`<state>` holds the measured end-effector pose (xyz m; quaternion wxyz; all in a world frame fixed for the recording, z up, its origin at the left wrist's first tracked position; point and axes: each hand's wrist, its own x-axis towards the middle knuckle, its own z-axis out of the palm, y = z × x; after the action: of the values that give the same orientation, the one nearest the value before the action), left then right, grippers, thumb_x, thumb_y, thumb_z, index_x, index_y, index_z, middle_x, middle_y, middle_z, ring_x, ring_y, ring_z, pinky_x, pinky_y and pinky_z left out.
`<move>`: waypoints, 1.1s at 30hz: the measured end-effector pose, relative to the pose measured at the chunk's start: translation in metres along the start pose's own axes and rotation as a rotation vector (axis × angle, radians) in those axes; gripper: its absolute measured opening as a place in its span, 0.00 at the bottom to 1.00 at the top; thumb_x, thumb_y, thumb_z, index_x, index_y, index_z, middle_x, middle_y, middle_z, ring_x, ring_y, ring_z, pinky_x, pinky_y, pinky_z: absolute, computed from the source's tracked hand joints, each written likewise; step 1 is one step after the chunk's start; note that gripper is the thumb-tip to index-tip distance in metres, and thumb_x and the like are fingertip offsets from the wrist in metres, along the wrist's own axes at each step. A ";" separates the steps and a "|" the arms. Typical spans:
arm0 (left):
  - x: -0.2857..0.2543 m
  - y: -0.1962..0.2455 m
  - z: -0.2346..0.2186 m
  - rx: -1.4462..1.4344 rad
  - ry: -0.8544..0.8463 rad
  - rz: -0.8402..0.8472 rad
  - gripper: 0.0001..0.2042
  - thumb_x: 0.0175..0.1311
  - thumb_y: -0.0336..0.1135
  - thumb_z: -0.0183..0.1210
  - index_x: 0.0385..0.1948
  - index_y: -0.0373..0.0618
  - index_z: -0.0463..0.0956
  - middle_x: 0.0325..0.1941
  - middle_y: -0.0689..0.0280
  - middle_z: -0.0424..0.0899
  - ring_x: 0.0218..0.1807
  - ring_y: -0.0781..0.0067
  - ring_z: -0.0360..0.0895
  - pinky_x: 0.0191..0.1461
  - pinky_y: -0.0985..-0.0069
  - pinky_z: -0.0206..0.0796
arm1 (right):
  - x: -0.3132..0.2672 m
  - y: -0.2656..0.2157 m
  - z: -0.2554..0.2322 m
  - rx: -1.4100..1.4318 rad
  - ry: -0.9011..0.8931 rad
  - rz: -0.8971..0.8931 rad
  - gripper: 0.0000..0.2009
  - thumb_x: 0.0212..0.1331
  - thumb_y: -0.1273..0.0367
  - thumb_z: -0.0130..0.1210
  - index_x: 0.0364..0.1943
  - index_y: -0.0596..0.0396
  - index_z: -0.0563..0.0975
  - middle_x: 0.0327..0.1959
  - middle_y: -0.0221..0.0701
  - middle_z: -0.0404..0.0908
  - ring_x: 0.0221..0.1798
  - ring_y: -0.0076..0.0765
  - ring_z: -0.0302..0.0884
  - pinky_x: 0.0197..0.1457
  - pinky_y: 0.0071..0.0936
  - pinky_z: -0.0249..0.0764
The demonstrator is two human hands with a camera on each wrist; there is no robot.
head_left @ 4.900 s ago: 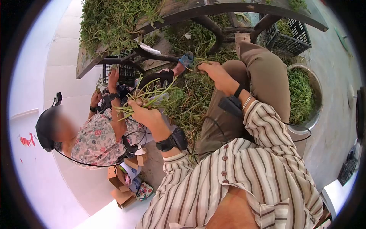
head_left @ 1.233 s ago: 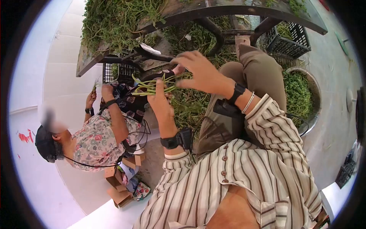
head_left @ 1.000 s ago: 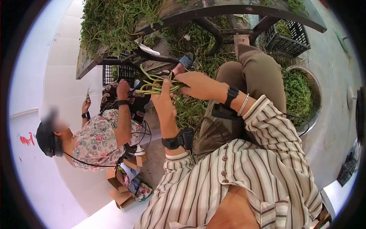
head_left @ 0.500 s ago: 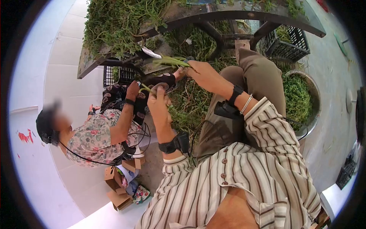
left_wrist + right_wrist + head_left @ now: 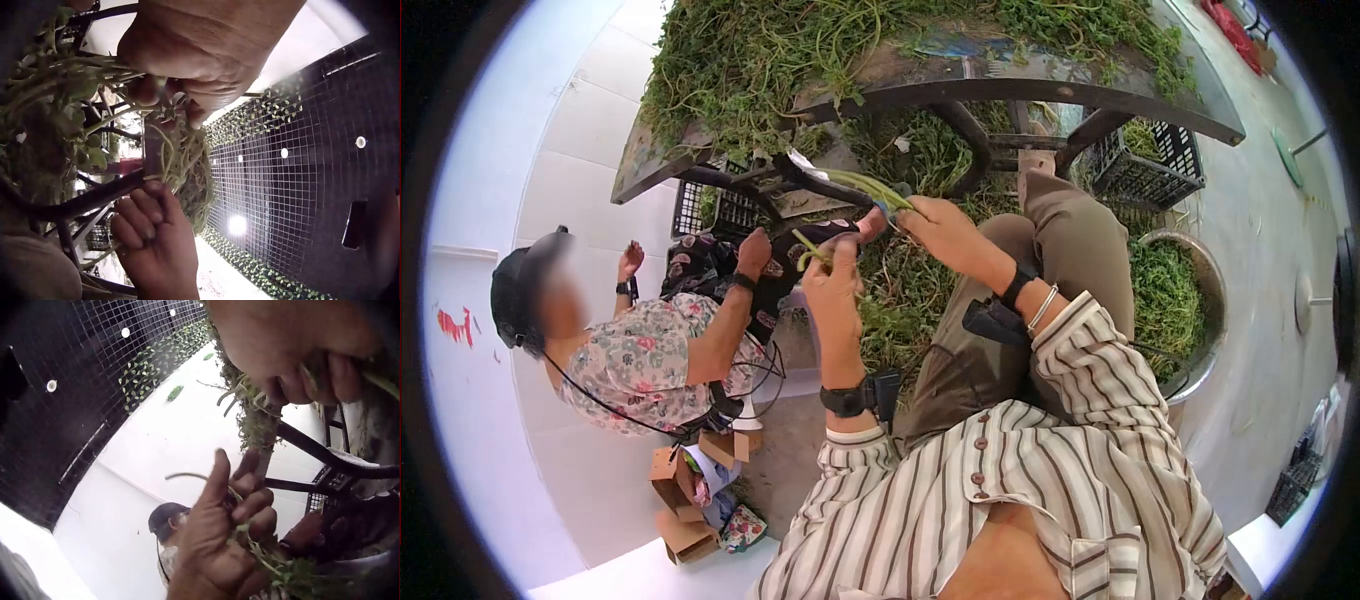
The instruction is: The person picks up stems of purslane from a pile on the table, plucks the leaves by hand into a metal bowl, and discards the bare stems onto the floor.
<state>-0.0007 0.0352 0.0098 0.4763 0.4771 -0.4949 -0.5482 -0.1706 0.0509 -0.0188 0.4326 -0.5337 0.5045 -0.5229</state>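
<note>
My right hand (image 5: pixel 950 236) grips a small bundle of long green stems (image 5: pixel 862 184), whose ends point left toward the table. Lower and to the left, my left hand (image 5: pixel 834 288) holds leafy greens (image 5: pixel 275 565), curled fingers round them and the thumb raised. A short bent stem (image 5: pixel 804 246) sticks up past its fingers. In the left wrist view, leafy sprigs (image 5: pixel 90 134) show beside the left hand (image 5: pixel 194 50), and the right hand (image 5: pixel 153 244) is curled below. The two hands are apart.
A heap of greens (image 5: pixel 750 70) covers the dark table (image 5: pixel 1100 96) ahead. More plants (image 5: pixel 890 320) lie on the floor by my knees (image 5: pixel 1010 240). A metal basin (image 5: pixel 1215 330) of greens and a black crate (image 5: pixel 1175 160) are at right. Another person (image 5: pixel 650 340) sits at left.
Both hands met at the bunch about a second ago; then the right hand drew stems up and away. The left keeps the leafy part. The head view has tilted up, showing more table.
</note>
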 end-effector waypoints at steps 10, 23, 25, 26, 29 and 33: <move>-0.002 0.007 0.005 0.422 -0.060 0.191 0.13 0.60 0.38 0.54 0.27 0.34 0.74 0.28 0.68 0.77 0.28 0.84 0.67 0.32 0.84 0.59 | -0.006 0.004 0.009 -0.328 -0.153 -0.152 0.13 0.59 0.65 0.44 0.31 0.64 0.69 0.21 0.47 0.70 0.26 0.53 0.68 0.31 0.42 0.63; -0.002 -0.013 -0.027 0.133 0.182 0.152 0.10 0.58 0.31 0.53 0.39 0.39 0.76 0.34 0.72 0.75 0.25 0.87 0.62 0.22 0.87 0.51 | -0.010 0.013 0.000 -0.092 0.104 -0.069 0.13 0.60 0.64 0.44 0.25 0.61 0.70 0.19 0.40 0.69 0.22 0.43 0.66 0.28 0.36 0.61; 0.005 -0.027 -0.034 0.148 0.182 0.106 0.10 0.60 0.31 0.51 0.41 0.39 0.75 0.30 0.73 0.73 0.23 0.88 0.60 0.21 0.87 0.49 | -0.011 0.013 -0.004 -0.126 0.123 -0.057 0.14 0.60 0.64 0.44 0.24 0.61 0.68 0.18 0.40 0.67 0.21 0.43 0.64 0.28 0.36 0.60; 0.000 -0.020 -0.029 0.117 0.189 0.070 0.09 0.61 0.31 0.49 0.39 0.39 0.75 0.23 0.76 0.68 0.19 0.89 0.56 0.19 0.87 0.47 | -0.011 0.013 -0.006 -0.144 0.123 -0.064 0.14 0.60 0.64 0.44 0.24 0.61 0.68 0.18 0.40 0.67 0.21 0.43 0.64 0.28 0.36 0.60; -0.003 -0.020 -0.026 0.072 0.212 0.059 0.09 0.61 0.32 0.49 0.37 0.38 0.75 0.19 0.77 0.62 0.17 0.89 0.53 0.18 0.87 0.45 | -0.015 0.009 -0.010 -0.162 0.207 -0.154 0.14 0.60 0.64 0.44 0.25 0.62 0.67 0.17 0.41 0.66 0.21 0.44 0.63 0.27 0.36 0.59; -0.005 -0.023 -0.027 0.102 0.190 0.068 0.09 0.62 0.34 0.48 0.36 0.39 0.74 0.17 0.76 0.60 0.16 0.89 0.51 0.18 0.87 0.42 | -0.025 -0.009 -0.024 -0.149 0.295 -0.165 0.12 0.60 0.66 0.45 0.26 0.61 0.66 0.18 0.42 0.65 0.20 0.43 0.61 0.26 0.36 0.59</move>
<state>0.0254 0.0388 -0.0140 0.5144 0.5334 -0.4909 -0.4581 -0.1922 0.0786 -0.0109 0.2690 -0.5212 0.5544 -0.5904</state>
